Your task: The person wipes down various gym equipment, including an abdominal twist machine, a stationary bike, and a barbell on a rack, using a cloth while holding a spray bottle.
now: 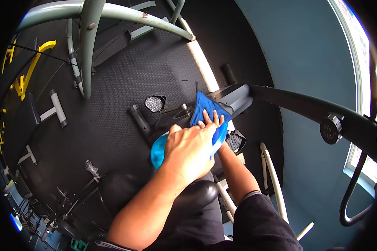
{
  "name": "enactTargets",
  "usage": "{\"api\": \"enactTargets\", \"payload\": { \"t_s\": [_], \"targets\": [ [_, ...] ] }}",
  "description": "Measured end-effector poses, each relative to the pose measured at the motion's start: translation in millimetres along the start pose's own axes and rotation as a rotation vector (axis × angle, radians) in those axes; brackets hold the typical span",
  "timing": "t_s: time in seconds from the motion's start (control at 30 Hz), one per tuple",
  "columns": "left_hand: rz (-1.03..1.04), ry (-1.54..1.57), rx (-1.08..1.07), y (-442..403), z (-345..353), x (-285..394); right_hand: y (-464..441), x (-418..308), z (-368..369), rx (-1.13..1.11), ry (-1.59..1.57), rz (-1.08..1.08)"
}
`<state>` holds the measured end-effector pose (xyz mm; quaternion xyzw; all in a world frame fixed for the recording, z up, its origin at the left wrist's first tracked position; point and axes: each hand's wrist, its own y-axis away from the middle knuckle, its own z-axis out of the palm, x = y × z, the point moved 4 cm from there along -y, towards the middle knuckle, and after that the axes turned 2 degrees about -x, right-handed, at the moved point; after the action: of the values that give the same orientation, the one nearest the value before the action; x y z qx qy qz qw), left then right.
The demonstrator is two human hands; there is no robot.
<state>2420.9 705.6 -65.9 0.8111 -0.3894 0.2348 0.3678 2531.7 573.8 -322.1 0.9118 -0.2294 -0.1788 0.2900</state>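
Note:
A blue cloth (pixel 203 106) lies over dark parts of an exercise bike, near its crank. The fingers of my right hand (pixel 213 119) are spread on the cloth; the rest of that hand is mostly covered. My left hand (pixel 188 148) crosses in front of it with bent fingers, and its fingertips are hidden. A bright blue curved surface (pixel 157 152) shows beside my left hand and again right of it; its full shape is hidden. Pedals show left (pixel 155 103) and right (pixel 236 142) of the cloth. The black seat (pixel 199 194) is below my hands.
A dark bike frame with a round knob (pixel 331 129) extends right toward a window (pixel 362 54). Pale green metal tubing (pixel 92 46) stands at upper left, with yellow equipment (pixel 29 71) beyond. The floor (pixel 113 117) is black textured matting; a blue wall (pixel 305 54) is at right.

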Motion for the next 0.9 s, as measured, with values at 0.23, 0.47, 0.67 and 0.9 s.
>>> {"api": "enactTargets", "payload": {
  "t_s": [0.23,0.47,0.67,0.9],
  "targets": [
    [-0.097,-0.087,-0.041,-2,5,-7,-115,89,-34,-0.135,-0.04,0.364],
    [-0.267,-0.08,-0.23,-1,10,-13,-79,-13,-34,-0.49,-0.063,-0.343],
    [-0.318,-0.002,-0.245,-12,-1,-16,-119,-25,-29,-0.667,0.147,-0.378],
    [-0.403,-0.018,-0.279,-12,-7,-16,-111,-121,32,-1.153,0.178,-0.699]
  ]
}}
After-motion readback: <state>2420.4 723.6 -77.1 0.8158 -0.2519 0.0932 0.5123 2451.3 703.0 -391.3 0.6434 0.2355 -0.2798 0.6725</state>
